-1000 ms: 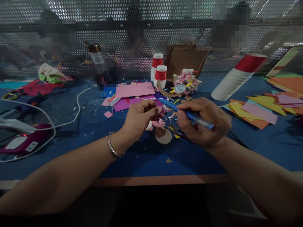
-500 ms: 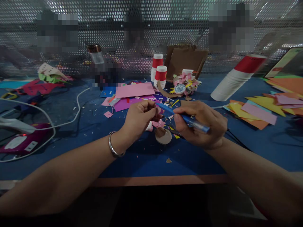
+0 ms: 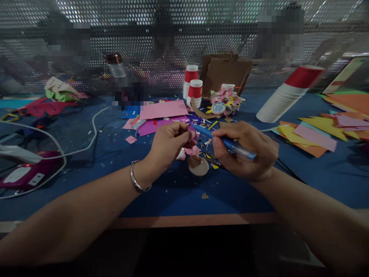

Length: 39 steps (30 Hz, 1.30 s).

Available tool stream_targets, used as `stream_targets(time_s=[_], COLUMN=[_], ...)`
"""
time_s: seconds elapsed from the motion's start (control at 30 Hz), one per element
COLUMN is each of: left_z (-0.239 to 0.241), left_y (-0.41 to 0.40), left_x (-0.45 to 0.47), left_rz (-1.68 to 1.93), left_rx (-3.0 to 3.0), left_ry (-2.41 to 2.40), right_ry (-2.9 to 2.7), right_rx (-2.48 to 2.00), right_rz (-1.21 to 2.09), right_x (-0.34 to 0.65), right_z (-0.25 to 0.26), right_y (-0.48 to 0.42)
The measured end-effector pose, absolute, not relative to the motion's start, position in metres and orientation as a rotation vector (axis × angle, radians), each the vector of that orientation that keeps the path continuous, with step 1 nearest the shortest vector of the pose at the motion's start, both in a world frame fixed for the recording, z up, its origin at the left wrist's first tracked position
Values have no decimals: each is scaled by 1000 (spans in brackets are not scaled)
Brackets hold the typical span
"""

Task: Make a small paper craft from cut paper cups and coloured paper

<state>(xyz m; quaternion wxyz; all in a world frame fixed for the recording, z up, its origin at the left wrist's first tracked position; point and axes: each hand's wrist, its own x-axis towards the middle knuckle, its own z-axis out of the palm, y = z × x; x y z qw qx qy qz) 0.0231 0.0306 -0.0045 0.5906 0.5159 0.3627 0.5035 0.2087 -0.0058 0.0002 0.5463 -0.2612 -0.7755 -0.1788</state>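
My left hand [image 3: 171,144], with a silver bangle at the wrist, pinches a small pink paper piece [image 3: 193,134] between thumb and fingertips. A slim blue pen [image 3: 203,130] is gripped in my right hand [image 3: 245,152], its tip pointing left and touching or nearly touching the pink piece. Below the hands lies a round pale disc [image 3: 201,168] with brown on its upper part. Crumpled pink paper scraps [image 3: 192,151] lie just behind it. Scissors [image 3: 215,161] are partly hidden under my right hand.
Pink card [image 3: 164,110] lies behind my left hand. Paper cups [image 3: 195,92], a scrap-covered cup model [image 3: 226,102] and brown cardboard [image 3: 227,77] stand at the back. A leaning cup stack [image 3: 284,100] and coloured paper [image 3: 311,138] are right; a purple power strip [image 3: 31,169] with cables is left.
The pink piece in my left hand has turned and shows more of its face to the camera. Both hands keep nearly the same place; the view has shifted slightly.
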Motion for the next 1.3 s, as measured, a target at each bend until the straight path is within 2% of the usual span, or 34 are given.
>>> stream_targets(time_s=[1.3], left_z=[-3], left_y=[30], left_x=[23], left_rz=[1204], left_rx=[1251], left_ry=[886], right_ry=[-1816], right_rx=[-593], right_rz=[-430], right_x=[208], right_z=[3], right_y=[-7])
